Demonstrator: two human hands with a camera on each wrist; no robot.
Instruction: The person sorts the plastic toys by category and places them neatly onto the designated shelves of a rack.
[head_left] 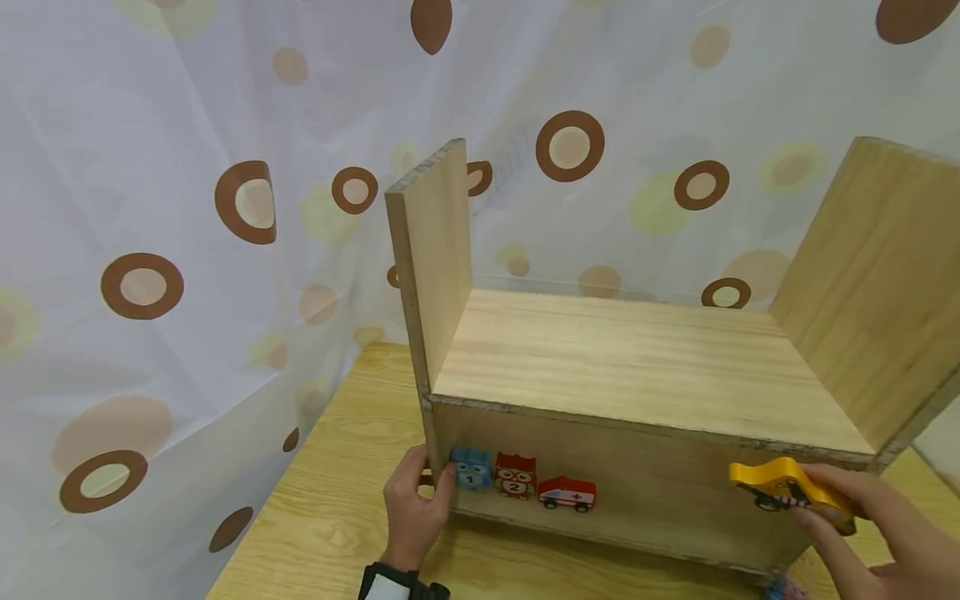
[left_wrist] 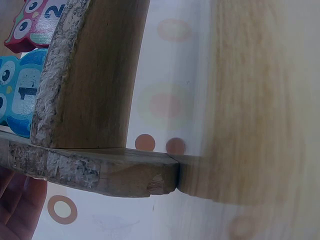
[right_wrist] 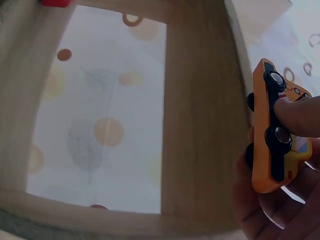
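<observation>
A wooden shelf has a lower compartment and two upright side boards. My left hand holds its left side board, thumb at the front edge beside a blue owl block marked 1. Fingers show under that board in the left wrist view. Right of the blue block stand a red owl block marked 2 and a red-and-white toy ambulance. My right hand pinches a yellow-orange toy car between thumb and fingers, before the compartment's right end.
The shelf stands on a light wooden table. A sheet with brown circles hangs behind and to the left. A small blue and pink item lies at the shelf's lower right corner, mostly cut off.
</observation>
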